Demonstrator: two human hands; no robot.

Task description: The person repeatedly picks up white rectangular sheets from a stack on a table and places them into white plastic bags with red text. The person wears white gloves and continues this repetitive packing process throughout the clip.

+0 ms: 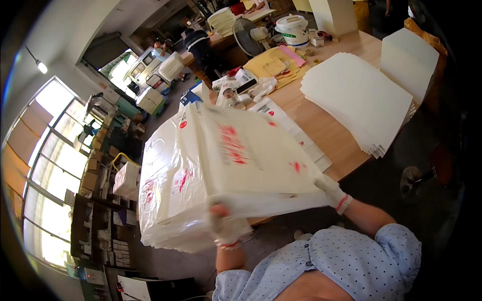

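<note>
A large flat package [261,155] in clear plastic with red print is tilted up in front of me. Gloved in white, my left hand [224,223] grips its near left edge, blurred by motion. At the near right corner, my right hand [330,190] has its fingers closed on the same package. Beside it on the left lies a stack of similar plastic-wrapped packages [168,170], their film shiny and creased. Partly under the held package, a flat white printed bag [291,130] rests on the table.
Fanned white sheets [356,95] lie on the wooden table [334,158] to the right, beside an upright white board [409,55]. Farther back are yellow envelopes [271,65], a phone [246,86], a white bucket [292,30] and a fan [248,37]. A stool [427,173] stands right; other people are in the background.
</note>
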